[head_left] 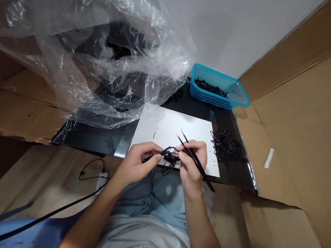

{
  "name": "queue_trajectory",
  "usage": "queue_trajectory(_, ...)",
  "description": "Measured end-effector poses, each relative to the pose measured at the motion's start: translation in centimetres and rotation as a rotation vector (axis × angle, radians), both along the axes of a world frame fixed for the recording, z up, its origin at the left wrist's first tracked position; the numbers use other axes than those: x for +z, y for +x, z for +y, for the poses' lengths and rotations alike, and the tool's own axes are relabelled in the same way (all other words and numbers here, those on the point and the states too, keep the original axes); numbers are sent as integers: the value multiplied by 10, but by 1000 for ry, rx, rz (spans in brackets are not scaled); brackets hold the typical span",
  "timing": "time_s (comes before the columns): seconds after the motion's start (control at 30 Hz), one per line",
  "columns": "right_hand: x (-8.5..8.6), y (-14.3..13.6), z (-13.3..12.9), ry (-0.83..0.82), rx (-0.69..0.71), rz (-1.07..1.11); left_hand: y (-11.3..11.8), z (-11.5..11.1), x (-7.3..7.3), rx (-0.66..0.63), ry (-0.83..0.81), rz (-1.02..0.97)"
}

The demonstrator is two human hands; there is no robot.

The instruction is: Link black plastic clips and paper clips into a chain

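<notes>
Between my two hands hangs a bundle of thin black loops (169, 157), over the near edge of a white sheet (179, 124). My left hand (142, 161) pinches the left end of the bundle between thumb and fingers. The thumb and forefinger of my right hand (192, 163) close on its right side. Black tweezers (198, 163) also lie in my right hand, their tips apart and pointing up and away over the sheet. Small black bits are scattered on the sheet.
A pile of black loops (227, 145) lies right of the sheet. Behind it stands a blue basket (220, 100) holding black pieces. A large clear plastic bag (115, 75) covers the back left. Cardboard (298, 117) stands at the right. A cable (54, 211) runs at lower left.
</notes>
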State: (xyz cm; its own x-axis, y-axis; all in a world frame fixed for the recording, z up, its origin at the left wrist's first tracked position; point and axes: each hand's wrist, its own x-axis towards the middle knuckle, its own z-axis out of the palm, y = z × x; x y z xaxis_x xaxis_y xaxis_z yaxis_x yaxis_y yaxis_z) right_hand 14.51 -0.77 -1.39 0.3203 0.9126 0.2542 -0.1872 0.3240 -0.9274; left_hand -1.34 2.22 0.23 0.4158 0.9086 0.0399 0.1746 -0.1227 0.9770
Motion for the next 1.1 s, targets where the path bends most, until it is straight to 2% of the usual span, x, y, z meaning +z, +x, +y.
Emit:
queue_trajectory(0.2, -4, 10, 6, 176, -165, -294, 1, 0, 0, 32, 15, -62)
queue_trajectory(0.27, -4, 14, 8, 221, -98, -386, 0, 0, -1, 25, 16, -52)
queue_trajectory(0.43, 2, 18, 18, 252, 227, -600, -1, 0, -1, 10, 6, -40)
queue_trajectory(0.5, 4, 17, 21, 272, 287, -657, -2, 0, 1, -7, 14, -39)
queue_trajectory(0.57, 5, 15, 21, 286, 298, -621, -3, 0, 2, -17, 6, -35)
queue_trajectory(0.67, 5, 12, 15, 287, 252, -492, -5, 0, 2, -38, -54, -53)
queue_trajectory(0.73, 5, 7, 8, 329, 155, -491, -5, 1, 2, -34, -103, -95)
queue_trajectory(0.83, 5, -1, -7, 480, 3, -650, -5, 3, 0, -2, -170, -199)
queue_trajectory(0.9, 2, -4, -16, 544, -5, -755, -5, 3, -1, 17, -194, -263)
queue_trajectory(0.97, -2, -4, -23, 529, 12, -739, -5, 3, -2, 35, -199, -291)
queue_trajectory(1.1, -3, 7, -24, 383, -42, -574, -6, 1, -2, 39, -177, -250)
